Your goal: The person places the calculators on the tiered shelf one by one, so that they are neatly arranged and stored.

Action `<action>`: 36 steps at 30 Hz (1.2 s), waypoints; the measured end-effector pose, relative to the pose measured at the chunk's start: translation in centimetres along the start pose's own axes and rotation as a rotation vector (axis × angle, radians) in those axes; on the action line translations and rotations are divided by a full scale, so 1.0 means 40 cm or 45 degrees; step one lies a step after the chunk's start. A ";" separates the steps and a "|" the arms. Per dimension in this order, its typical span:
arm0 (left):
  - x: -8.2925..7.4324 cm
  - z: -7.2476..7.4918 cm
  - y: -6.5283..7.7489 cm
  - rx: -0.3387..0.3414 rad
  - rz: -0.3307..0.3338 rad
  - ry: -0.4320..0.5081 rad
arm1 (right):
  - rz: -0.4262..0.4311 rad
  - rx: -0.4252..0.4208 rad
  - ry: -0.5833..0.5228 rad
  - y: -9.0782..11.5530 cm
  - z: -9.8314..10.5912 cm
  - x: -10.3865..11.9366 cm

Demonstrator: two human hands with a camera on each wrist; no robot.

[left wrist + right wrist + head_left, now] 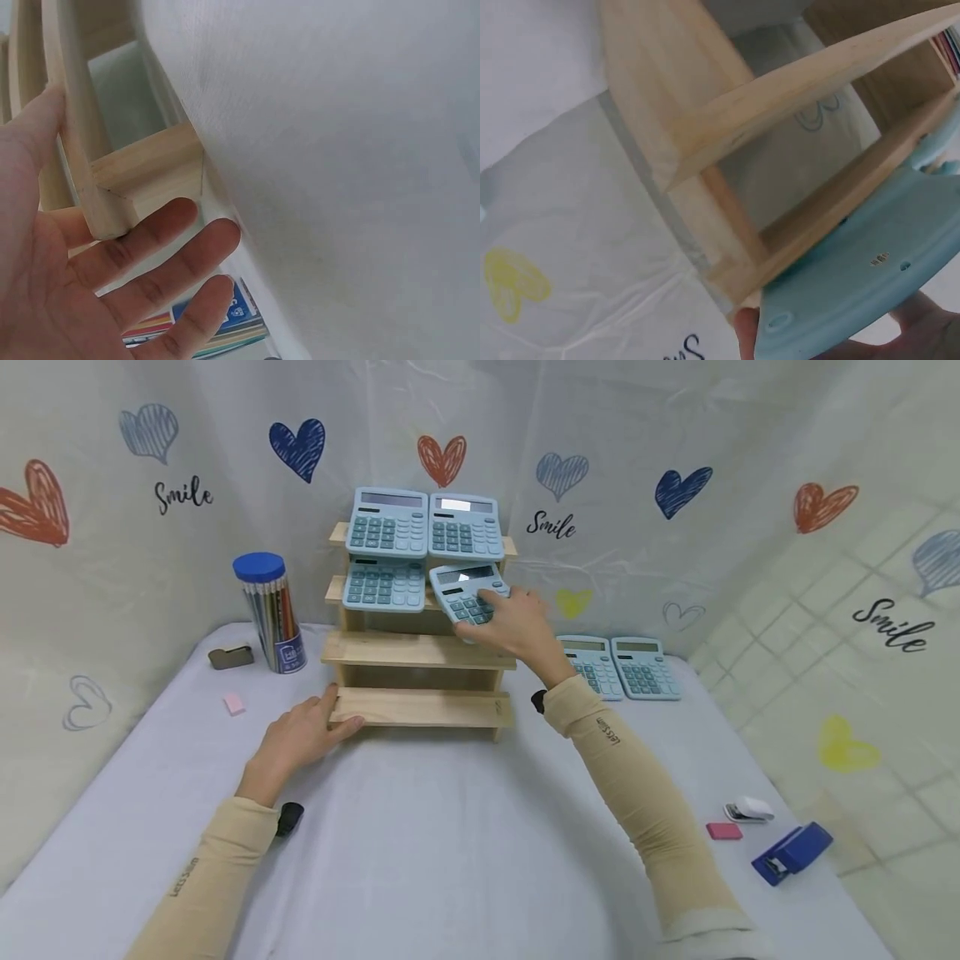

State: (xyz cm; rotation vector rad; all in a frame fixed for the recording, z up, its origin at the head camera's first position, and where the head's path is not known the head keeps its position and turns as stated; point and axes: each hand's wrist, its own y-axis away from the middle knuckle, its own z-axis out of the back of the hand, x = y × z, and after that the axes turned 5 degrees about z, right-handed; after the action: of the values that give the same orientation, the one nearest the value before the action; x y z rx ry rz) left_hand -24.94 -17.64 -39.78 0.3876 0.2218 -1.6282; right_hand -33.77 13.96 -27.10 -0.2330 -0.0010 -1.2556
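A tiered wooden shelf rack stands at the table's far side. My right hand grips a light blue calculator by its right side and lower edge, tilted at the second tier from the top. From below, in the right wrist view, the calculator's back overlaps the shelf edge. To its left another calculator leans on that tier, and two more calculators lean on the top one. My left hand holds the rack's lower left end between thumb and index finger; its other fingers extend past the wood.
Right of the rack stand two calculators, partly behind my right arm. At left are a pencil tub, a dark tape dispenser and a pink eraser. Near right lie a white stapler, another eraser and a blue stapler.
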 end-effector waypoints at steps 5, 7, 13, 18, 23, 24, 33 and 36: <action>-0.007 -0.003 0.000 -0.010 0.000 -0.003 | -0.090 -0.007 0.021 -0.044 -0.024 0.040; -0.008 -0.004 -0.001 -0.015 -0.003 -0.007 | -0.129 -0.004 0.019 -0.061 -0.031 0.052; -0.015 -0.007 -0.003 -0.031 -0.023 0.003 | -0.234 0.034 -0.020 -0.099 -0.038 0.072; -0.018 -0.007 -0.003 -0.028 -0.012 0.001 | -0.229 0.039 -0.012 -0.108 -0.037 0.066; -0.020 -0.007 -0.005 -0.026 -0.002 0.006 | -0.162 -0.013 -0.139 -0.084 -0.031 0.015; -0.020 -0.008 -0.005 -0.027 -0.003 0.007 | -0.146 -0.039 -0.180 -0.073 -0.031 -0.003; -0.008 -0.006 -0.003 -0.027 -0.002 -0.010 | -0.262 -0.052 -0.315 0.054 -0.074 -0.271; 0.001 -0.001 -0.003 -0.025 0.007 -0.010 | -0.336 0.072 -0.273 0.086 -0.104 -0.358</action>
State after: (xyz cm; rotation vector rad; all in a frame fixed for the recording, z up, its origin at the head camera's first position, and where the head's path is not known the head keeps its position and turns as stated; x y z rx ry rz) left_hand -25.05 -17.63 -39.85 0.3666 0.2309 -1.6205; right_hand -35.55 27.71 -33.58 -0.3255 -0.2586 -1.4849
